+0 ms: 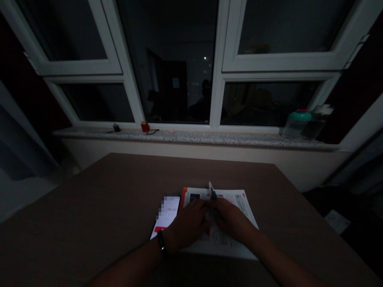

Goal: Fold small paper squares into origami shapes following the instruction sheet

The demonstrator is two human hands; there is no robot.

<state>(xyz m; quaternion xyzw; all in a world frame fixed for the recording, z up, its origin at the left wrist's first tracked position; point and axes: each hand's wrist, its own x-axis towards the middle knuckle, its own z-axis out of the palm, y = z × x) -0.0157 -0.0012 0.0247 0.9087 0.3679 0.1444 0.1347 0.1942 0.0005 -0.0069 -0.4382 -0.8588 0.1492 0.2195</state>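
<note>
Low in the frame's centre, the left hand (188, 223) and right hand (229, 217) are lying loosely curled on a printed sheet (239, 203), together pinching a small folded paper (211, 190); a lit phone (167, 215) is lying just left, with bare table (104, 199) around.

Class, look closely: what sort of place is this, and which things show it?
Probably a room in a home or dormitory at night: a brown table under a dark window, a printed sheet beside a lit phone, bottles on the sill.

Phone screen (166, 215) glowing on the table, digits reading roughly "09:01"; the printed sheet (236, 207) carries text, too small and dim to read
</note>
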